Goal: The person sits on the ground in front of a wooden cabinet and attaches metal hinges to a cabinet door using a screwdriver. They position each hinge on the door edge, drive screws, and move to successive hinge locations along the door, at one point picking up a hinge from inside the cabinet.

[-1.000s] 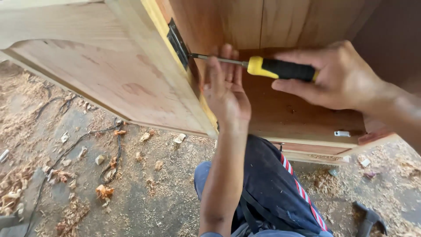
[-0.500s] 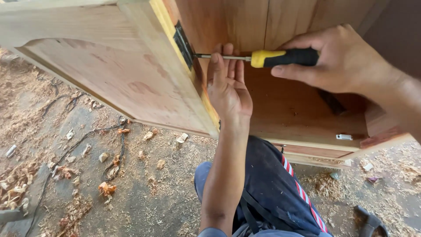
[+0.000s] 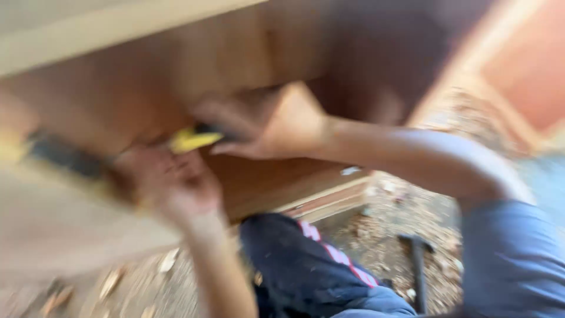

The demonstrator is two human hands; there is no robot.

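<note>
Blurred view. One right hand [image 3: 268, 126] gripping one yellow-handled screwdriver [image 3: 194, 139], fingers wrapping handle. One left hand [image 3: 168, 185] sitting just below tool tip, against one wooden cabinet [image 3: 176, 65]; finger pose: cannot tell. One hammer [image 3: 419, 265] lying well below right hand.

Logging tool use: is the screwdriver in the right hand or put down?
In hand: the right hand wraps the screwdriver's yellow handle by the wooden cabinet; blur hides the tip.
</note>
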